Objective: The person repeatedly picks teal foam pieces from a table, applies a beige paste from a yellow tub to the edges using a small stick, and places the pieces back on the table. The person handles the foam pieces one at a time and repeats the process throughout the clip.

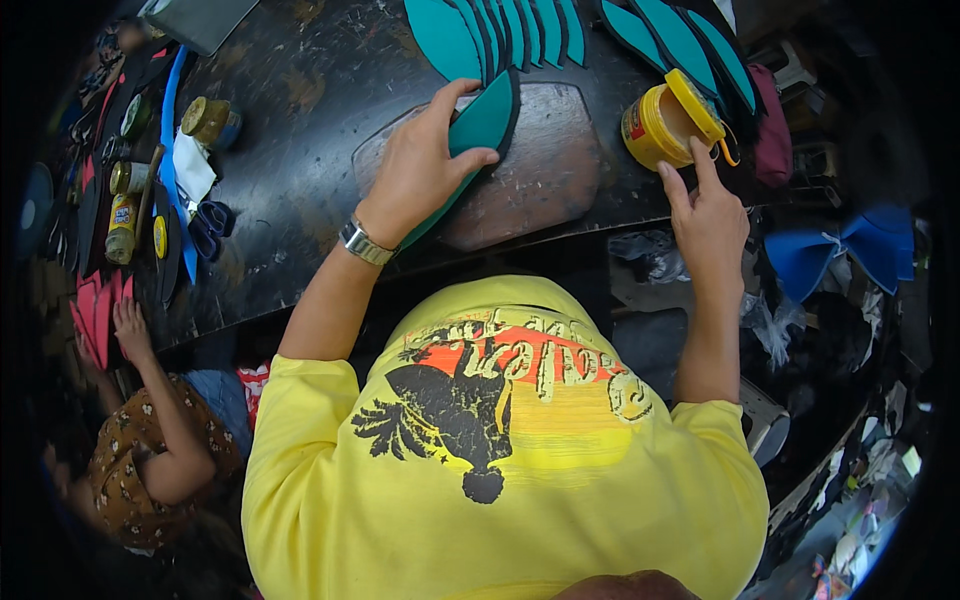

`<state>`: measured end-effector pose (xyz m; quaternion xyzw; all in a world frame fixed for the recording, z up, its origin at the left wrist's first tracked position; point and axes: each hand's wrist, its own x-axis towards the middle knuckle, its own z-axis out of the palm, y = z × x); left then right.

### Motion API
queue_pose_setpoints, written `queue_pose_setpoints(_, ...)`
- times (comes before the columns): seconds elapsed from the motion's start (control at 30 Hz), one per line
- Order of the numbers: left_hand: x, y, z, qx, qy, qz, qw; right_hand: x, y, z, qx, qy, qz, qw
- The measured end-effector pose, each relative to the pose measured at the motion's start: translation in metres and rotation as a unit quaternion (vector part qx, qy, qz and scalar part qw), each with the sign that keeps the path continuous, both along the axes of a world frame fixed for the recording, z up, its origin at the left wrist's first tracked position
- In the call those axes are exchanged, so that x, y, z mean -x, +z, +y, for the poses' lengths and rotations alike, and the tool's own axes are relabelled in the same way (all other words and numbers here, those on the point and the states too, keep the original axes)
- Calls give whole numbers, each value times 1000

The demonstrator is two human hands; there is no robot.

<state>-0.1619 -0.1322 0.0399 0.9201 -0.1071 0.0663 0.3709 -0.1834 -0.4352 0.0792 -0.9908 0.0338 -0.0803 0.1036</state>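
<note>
In the upper centre of the frame, my left hand (415, 168) pinches a teal leaf-shaped panel (484, 124); upper right — at a yellow jar (650, 125) (lid (695, 105) tilted open) — my right hand (710, 218) has thumb and forefinger parted.

Lettering (545, 365) on shirt (500, 540), labels (632, 124) on yellow jar (655, 130) and bottle (121, 246)

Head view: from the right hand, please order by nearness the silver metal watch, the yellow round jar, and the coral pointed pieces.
1. Yellow jar, by the right hand
2. Silver watch, left of the jar
3. Coral pieces, at far left
</note>
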Motion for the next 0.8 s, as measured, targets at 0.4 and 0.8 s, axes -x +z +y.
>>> queue_pose_setpoints(0.4,2,27,-27,431,-195,235,849,18,43,23,-312,207,-191,907)
queue_pose_setpoints(0.8,15,31,-34,510,-237,292,774,-19,-18,59,-412,333,-150,835)
